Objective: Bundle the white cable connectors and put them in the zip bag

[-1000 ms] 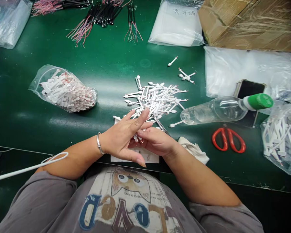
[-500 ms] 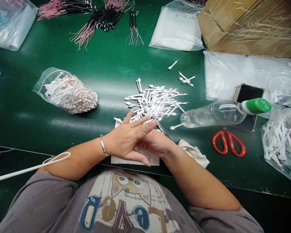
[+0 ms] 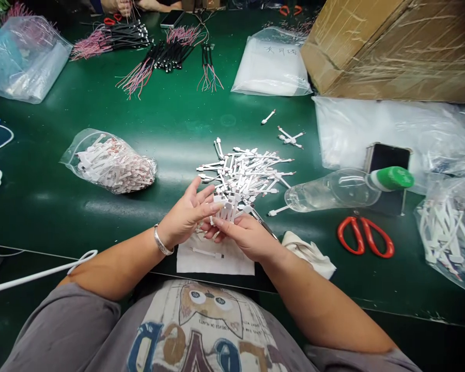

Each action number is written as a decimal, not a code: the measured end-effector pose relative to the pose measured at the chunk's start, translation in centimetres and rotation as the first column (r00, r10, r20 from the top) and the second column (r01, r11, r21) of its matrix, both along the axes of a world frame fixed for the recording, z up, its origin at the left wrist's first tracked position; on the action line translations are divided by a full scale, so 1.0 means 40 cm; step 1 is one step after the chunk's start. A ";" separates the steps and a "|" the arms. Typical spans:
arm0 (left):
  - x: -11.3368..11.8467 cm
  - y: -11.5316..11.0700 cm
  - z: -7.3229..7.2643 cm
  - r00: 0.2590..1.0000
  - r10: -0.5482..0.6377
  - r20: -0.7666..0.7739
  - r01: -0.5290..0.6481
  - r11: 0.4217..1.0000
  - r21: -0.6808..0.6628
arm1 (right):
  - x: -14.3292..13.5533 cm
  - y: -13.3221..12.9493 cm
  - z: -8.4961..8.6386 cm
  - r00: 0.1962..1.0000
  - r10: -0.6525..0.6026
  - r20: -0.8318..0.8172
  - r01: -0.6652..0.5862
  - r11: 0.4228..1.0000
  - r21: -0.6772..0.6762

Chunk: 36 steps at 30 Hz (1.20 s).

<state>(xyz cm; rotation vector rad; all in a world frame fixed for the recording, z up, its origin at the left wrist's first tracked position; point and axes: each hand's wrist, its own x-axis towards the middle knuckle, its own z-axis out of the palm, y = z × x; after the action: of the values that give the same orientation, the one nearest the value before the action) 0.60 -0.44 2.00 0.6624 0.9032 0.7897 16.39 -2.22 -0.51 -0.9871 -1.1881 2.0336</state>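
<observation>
A bunch of short white cables (image 3: pixel 228 206) stands between my hands, connector ends up. My right hand (image 3: pixel 251 235) is closed round its lower part, thumb in front. From the other side my left hand (image 3: pixel 186 214) lays its thumb against the connectors, its upper fingers loosely extended; its lower fingers are partly hidden. A pile of similar white cables (image 3: pixel 251 170) lies just beyond. Below my hands a single white cable (image 3: pixel 207 253) rests on a white cloth (image 3: pixel 232 266). A metal tool (image 3: pixel 265 225), partly hidden, lies by my right hand.
Right of the pile lie a clear bottle with a green cap (image 3: pixel 333 191), a phone (image 3: pixel 389 157), red-handled scissors (image 3: pixel 366 235) and a crumpled cloth (image 3: pixel 308 253). A bag of cables (image 3: pixel 116 163) lies left. At the back are black cable bundles (image 3: pixel 170 54), a carton (image 3: pixel 391 51) and another person's hands (image 3: pixel 122 6).
My hands have turned and parted slightly, bringing the cable bunch into view upright. The cloth and the cable on it are now uncovered. The view has tilted up, showing more of the table's back.
</observation>
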 end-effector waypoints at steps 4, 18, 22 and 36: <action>0.000 -0.004 0.003 0.988 0.114 0.108 -0.109 0.993 -0.052 | 0.000 -0.002 0.004 0.999 -0.027 0.028 0.025 0.997 0.077; -0.010 -0.001 -0.034 0.985 -0.169 -0.029 0.171 0.980 0.096 | -0.010 0.000 -0.006 0.996 0.024 -0.082 -0.042 0.974 -0.224; -0.009 -0.002 -0.038 0.985 -0.160 -0.060 0.166 0.979 0.118 | -0.015 0.001 -0.001 0.994 0.007 -0.113 -0.043 0.948 -0.316; 0.000 0.003 -0.042 0.996 -0.050 -0.075 0.057 0.994 0.092 | -0.022 0.005 -0.010 0.986 -0.117 -0.121 0.060 0.917 -0.393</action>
<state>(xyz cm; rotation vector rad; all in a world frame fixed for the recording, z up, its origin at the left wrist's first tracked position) 0.60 -0.32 0.33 0.7987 0.9145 0.7679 15.53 -2.04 -0.90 -1.0331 -0.6624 2.2722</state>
